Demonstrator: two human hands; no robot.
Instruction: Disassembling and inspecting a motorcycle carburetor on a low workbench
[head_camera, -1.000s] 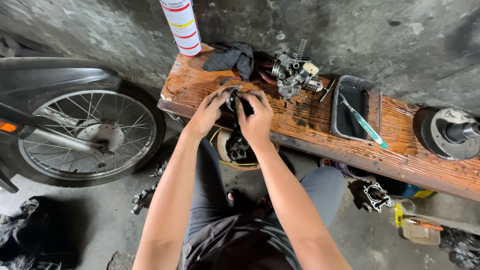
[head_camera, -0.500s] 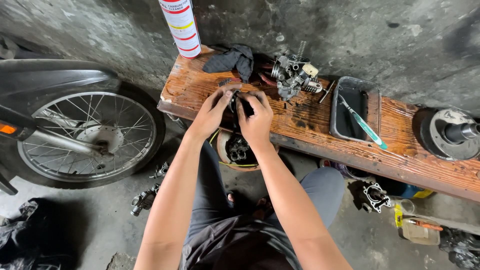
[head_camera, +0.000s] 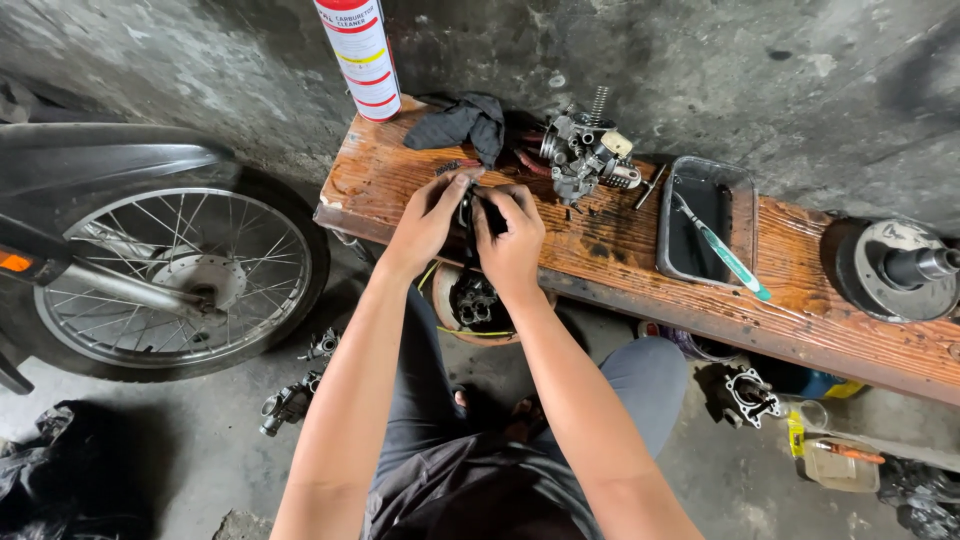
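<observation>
Bench (head_camera: 800, 330) bare left of the hands and between carburetor (head_camera: 588, 155) and tray (head_camera: 706, 220); far edge blocked by spray can (head_camera: 358, 55), rag (head_camera: 462, 122), wall.

A small dark part (head_camera: 468, 212), mostly hidden, sits upright between 2 hands' fingertips, just above the wooden bench's (head_camera: 420, 170) near edge.

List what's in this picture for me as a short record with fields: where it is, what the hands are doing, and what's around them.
Place: wooden bench against a concrete wall
Left hand: grips a small dark part
Right hand: grips the same part from the other side
On bench: spray can, dark rag, carburetor, metal tray holding a toothbrush
On floor: spoked wheel, loose engine parts
</observation>
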